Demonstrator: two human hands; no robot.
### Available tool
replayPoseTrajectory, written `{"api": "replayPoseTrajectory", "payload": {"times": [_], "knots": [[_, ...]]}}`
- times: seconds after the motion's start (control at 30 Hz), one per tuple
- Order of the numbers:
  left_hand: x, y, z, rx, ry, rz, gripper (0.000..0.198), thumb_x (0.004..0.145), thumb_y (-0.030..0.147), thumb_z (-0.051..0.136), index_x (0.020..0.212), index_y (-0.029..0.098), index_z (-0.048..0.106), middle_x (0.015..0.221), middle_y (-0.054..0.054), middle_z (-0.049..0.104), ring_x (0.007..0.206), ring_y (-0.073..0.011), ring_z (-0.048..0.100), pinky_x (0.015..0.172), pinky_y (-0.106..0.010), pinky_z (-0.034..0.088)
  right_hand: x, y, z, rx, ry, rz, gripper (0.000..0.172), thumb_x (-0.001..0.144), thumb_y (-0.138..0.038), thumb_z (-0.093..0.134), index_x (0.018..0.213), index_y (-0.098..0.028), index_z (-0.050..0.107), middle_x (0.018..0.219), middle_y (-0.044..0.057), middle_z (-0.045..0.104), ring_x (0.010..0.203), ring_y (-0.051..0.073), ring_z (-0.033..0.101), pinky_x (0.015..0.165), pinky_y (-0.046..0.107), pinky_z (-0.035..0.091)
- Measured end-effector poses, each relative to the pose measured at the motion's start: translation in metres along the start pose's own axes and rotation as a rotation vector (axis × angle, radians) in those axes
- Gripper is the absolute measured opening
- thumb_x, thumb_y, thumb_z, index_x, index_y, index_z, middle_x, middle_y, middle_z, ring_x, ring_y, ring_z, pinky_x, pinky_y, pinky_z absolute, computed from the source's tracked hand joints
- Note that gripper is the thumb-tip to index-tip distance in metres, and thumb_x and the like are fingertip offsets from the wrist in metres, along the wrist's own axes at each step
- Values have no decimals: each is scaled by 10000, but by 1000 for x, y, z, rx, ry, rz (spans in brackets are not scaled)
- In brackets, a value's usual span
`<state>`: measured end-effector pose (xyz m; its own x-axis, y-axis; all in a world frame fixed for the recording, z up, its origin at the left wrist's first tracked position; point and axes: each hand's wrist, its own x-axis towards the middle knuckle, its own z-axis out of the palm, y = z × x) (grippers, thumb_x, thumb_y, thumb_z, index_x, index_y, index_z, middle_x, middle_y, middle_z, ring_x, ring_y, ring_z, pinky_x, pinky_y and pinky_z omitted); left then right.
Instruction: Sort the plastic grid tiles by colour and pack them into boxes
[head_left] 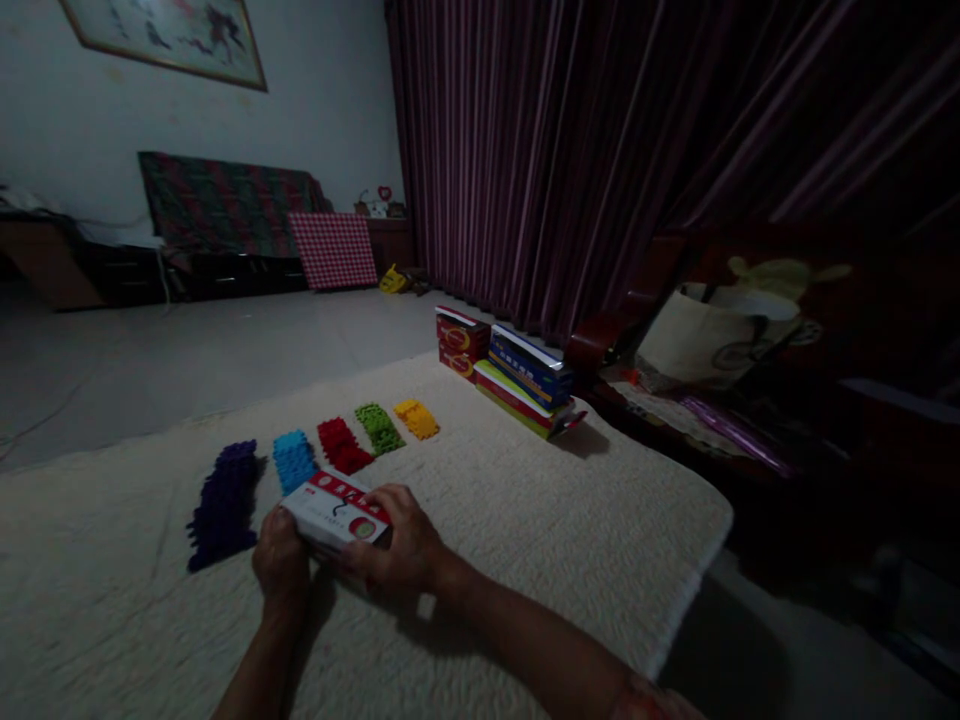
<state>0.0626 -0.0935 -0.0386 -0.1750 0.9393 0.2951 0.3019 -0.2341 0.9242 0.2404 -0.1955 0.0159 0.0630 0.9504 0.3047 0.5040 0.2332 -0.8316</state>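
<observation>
Between my two hands is a red and white cardboard box (330, 508), tilted above the cream quilted cover. My left hand (281, 565) grips its left end, and my right hand (401, 545) is wrapped round the right end with the thumb on the near side. Just beyond the box lies a row of fuzzy coloured strips: a dark purple one (225, 505), a light blue one (295, 460), a red one (343, 446), a green one (380, 428) and a yellow one (417, 419). The box partly covers the near ends of the blue and red strips.
At the cover's (555, 540) far right edge stand stacked boxes: red ones (461, 345), a blue one (529, 368) and a green-and-red one (517, 402). A dark wooden seat holds a pale bag (712, 335) on the right. Purple curtains (517, 150) hang behind.
</observation>
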Motion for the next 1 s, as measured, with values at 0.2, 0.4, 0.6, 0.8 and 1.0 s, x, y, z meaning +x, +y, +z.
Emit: {"api": "replayPoseTrajectory", "payload": {"times": [0.2,0.4,0.6,0.8,1.0], "knots": [[-5,11,4,-57,94,-58,360,925,482,377,909,204,604,890,-48,632,869,-222,598,766,-329,474,5,-17,-18,60,32,-36,476,885,-507,574,1194,-152,647,1196,144,676,1108,257,624,993,397,482],[-8,18,8,-139,128,-24,396,925,485,389,961,186,647,961,-73,677,936,-228,628,883,-349,477,9,-17,-26,161,88,56,533,986,-578,354,1036,-177,701,931,59,719,874,208,654,795,308,495],[-8,23,10,-260,119,-88,398,873,438,468,1054,154,680,1044,-104,714,991,-248,655,905,-372,503,26,9,-33,253,244,237,598,922,-659,351,782,-163,654,699,50,634,685,199,583,636,307,479],[0,27,7,-415,176,-169,395,709,354,604,1035,161,715,1043,-91,733,995,-252,675,908,-366,520,38,44,-39,235,426,227,572,779,-424,575,1294,-179,529,1134,129,667,879,222,651,747,363,554],[-5,43,-2,-410,70,-190,386,678,324,599,995,150,734,952,-86,735,911,-259,682,796,-359,545,35,55,-38,-121,407,-124,292,778,-209,536,1021,-185,697,1214,164,616,1192,266,578,1013,437,489]]}}
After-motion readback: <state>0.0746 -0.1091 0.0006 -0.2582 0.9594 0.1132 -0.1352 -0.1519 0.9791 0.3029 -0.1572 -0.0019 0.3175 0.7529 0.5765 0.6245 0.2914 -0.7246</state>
